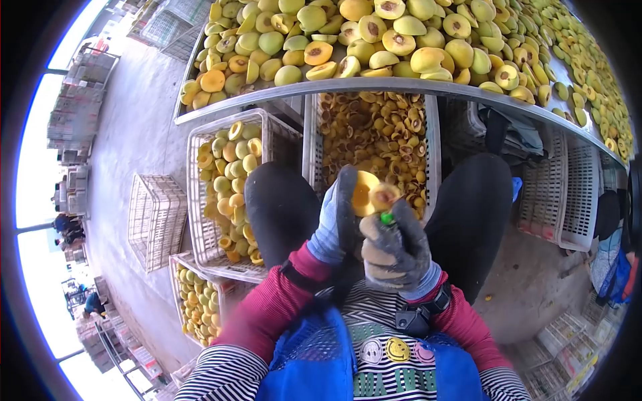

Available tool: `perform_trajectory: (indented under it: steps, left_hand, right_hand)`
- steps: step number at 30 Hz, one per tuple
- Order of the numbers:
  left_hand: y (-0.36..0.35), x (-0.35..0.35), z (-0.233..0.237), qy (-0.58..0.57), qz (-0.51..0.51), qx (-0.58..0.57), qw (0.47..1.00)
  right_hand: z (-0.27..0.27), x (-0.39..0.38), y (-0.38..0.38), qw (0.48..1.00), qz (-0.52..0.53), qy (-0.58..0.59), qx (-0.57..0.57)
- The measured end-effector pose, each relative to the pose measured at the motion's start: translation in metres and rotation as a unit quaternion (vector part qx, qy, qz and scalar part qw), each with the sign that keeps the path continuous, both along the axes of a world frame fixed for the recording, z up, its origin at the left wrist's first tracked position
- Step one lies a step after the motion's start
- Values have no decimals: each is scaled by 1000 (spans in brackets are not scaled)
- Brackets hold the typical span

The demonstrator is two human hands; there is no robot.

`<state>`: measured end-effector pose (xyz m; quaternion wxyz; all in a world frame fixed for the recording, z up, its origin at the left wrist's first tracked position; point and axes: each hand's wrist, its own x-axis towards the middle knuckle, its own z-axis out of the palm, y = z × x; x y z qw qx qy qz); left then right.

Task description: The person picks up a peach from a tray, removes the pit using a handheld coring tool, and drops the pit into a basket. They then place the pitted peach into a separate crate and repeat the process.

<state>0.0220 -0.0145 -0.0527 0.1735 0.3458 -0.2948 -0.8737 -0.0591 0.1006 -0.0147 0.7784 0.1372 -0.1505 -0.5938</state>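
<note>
My left hand [342, 212], in a grey and blue glove, grips a yellow peach half [364, 193] with its hollowed side facing up. My right hand [396, 250], in a dark glove with tan patches, is closed around a small tool with a green handle [387, 218]. Most of that tool is hidden by the fingers. Close against the peach half, at my right fingertips, is a blurred brownish pit piece [386, 196]. Below both hands, between my knees, stands a crate [433, 144] of cut-out pit pieces [371, 134].
A metal-edged table [321, 85] heaped with peach halves [398, 43] spans the front. To the left are a white crate of peach halves [231, 160], another filled crate [195, 301] and a third white crate [155, 217]. Stacked crates [562, 190] stand right.
</note>
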Motion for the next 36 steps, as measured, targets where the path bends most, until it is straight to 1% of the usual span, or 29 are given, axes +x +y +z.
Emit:
perform_trajectory:
  steps: [2, 3, 4, 5, 6, 7, 8, 9, 10, 12, 14, 16, 18, 20, 21, 22, 24, 25, 26, 27, 28, 29, 30, 31, 32, 33, 34, 35, 36]
  left_hand:
    - [-5, 25, -26, -63, 66, -120, 989]
    - [-9, 26, 10, -145, 142, -159, 966]
    - [-27, 42, 39, -203, 200, -112, 952]
    - [-45, 47, 52, -131, 329, -184, 917]
    - [-81, 84, 23, -131, 376, -339, 852]
    - [-120, 118, 12, -201, 338, -406, 825]
    - [-169, 157, -10, -386, 157, -483, 770]
    - [-171, 155, -6, -513, 79, -586, 623]
    - [-171, 148, 0, -612, -3, -657, 441]
    - [-154, 71, 33, -387, 113, -639, 655]
    - [-152, 5, 56, -380, 30, -634, 673]
    - [-165, -62, 71, -486, -66, -659, 570]
    - [-190, -113, 57, -525, -169, -691, 468]
    - [-210, -150, 36, -513, -266, -656, 484]
    - [-219, -155, 38, -481, -311, -656, 491]
    - [-239, -158, 25, -446, -327, -668, 498]
    - [-253, -146, 11, -303, -306, -576, 695]
    - [-254, -137, 6, -236, -244, -564, 753]
    - [-244, -125, 6, -166, -179, -546, 801]
    - [-219, -118, 28, -106, -118, -460, 874]
    - [-202, -107, 36, -72, -82, -471, 875]
    - [-180, -95, 46, -61, -81, -449, 888]
    - [-150, -87, 53, 0, -56, -390, 919]
    - [-133, -78, 53, -38, -68, -382, 921]
    - [-116, -69, 53, -76, -80, -373, 921]
    - [-94, -63, 51, -46, -56, -425, 902]
    - [-74, -59, 50, -16, -30, -475, 880]
    - [-63, -57, 52, -17, -64, -459, 886]
    - [-58, -58, 47, -30, -53, -511, 858]
  right_hand:
    - [0, -7, -4, 995, -62, 10, -73]
    - [-10, -7, -4, 998, -52, 9, -25]
    - [-17, -3, -2, 998, -56, 9, -29]
    - [-21, 2, 1, 998, -47, 42, 26]
    - [-27, 4, 2, 993, -36, 79, 77]
    - [-33, 3, 2, 994, -30, 85, 62]
    - [-28, 1, 1, 994, -29, 88, 52]
    - [-19, -2, 0, 981, -27, 150, 118]
    - [-15, -4, -3, 959, -27, 210, 186]
    - [-16, -3, -9, 958, -31, 214, 189]
    - [-9, -5, -13, 917, -5, 319, 239]
    - [-10, -9, -14, 910, 4, 334, 246]
    - [-17, -14, -14, 906, 3, 330, 265]
    - [-17, -20, -15, 895, -20, 351, 275]
    - [-16, -23, -16, 884, -43, 371, 280]
    - [-13, -26, -18, 885, -45, 367, 284]
    - [-8, -31, -21, 870, -48, 388, 300]
    - [-10, -34, -21, 872, -48, 383, 302]
    - [-11, -37, -21, 858, -61, 401, 316]
    - [-13, -40, -22, 842, -75, 419, 331]
    - [-10, -42, -23, 842, -74, 416, 336]
    - [-2, -44, -24, 815, -115, 462, 330]
    - [7, -47, -27, 784, -157, 507, 321]
    - [20, -51, -31, 772, -183, 525, 308]
    - [16, -49, -36, 772, -181, 524, 311]
    - [9, -45, -41, 662, -245, 656, 269]
    - [6, -43, -44, 527, -300, 765, 216]
    - [10, -44, -44, 448, -280, 826, 195]
    - [14, -42, -42, 446, -280, 827, 195]
